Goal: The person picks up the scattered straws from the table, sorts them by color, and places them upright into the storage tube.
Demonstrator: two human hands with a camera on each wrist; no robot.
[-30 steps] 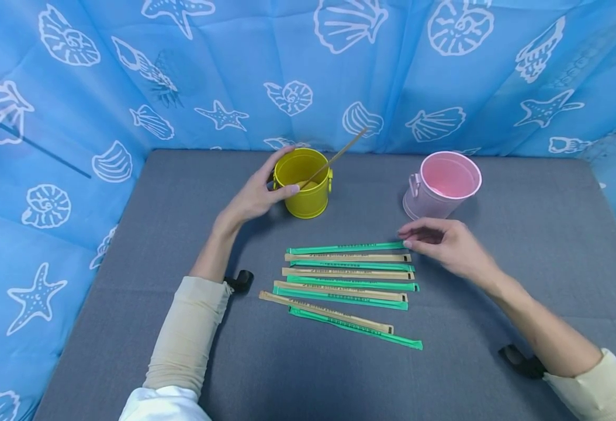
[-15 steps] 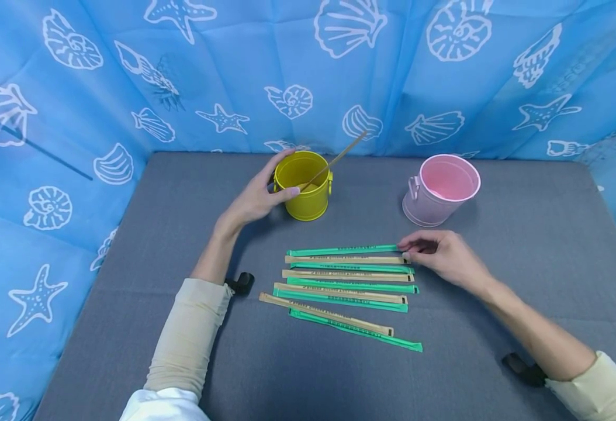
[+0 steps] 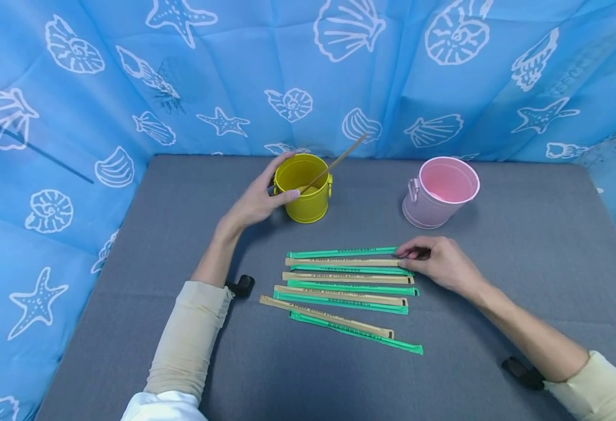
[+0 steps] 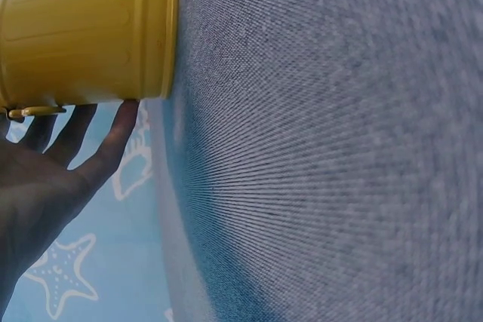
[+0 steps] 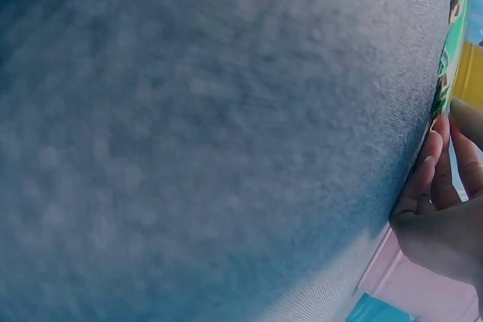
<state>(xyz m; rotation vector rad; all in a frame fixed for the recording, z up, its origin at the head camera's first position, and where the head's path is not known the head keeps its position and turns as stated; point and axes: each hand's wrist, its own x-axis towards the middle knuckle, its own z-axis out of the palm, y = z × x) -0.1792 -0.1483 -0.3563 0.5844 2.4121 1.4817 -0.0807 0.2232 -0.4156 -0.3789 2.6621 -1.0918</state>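
Observation:
My left hand [image 3: 258,196] holds the small yellow bucket [image 3: 308,207] from its left, thumb at the front rim and fingers around the back. In the left wrist view, fingertips meet the yellow wall. A thin tan stick [image 3: 342,156] leans out of that bucket to the right. Several green and tan paper-wrapped straws lie in rows on the table. My right hand [image 3: 442,263] is at their right ends, thumb and fingertips pinching the end of the upper tan straw [image 3: 339,262]. The topmost green straw [image 3: 339,252] lies just behind, its right end hidden by the fingers.
A small pink bucket [image 3: 429,213] stands upright behind my right hand. The grey cloth-covered table [image 3: 476,374] ends at the blue shell-print curtain [image 3: 255,52] at the back and left. The lowest green straw [image 3: 355,333] lies nearest me, slanting down to the right.
My right hand has come slightly down and left, from the topmost green straw's end to the tan straw's end, its fingers closing. The left hand stays on the yellow bucket.

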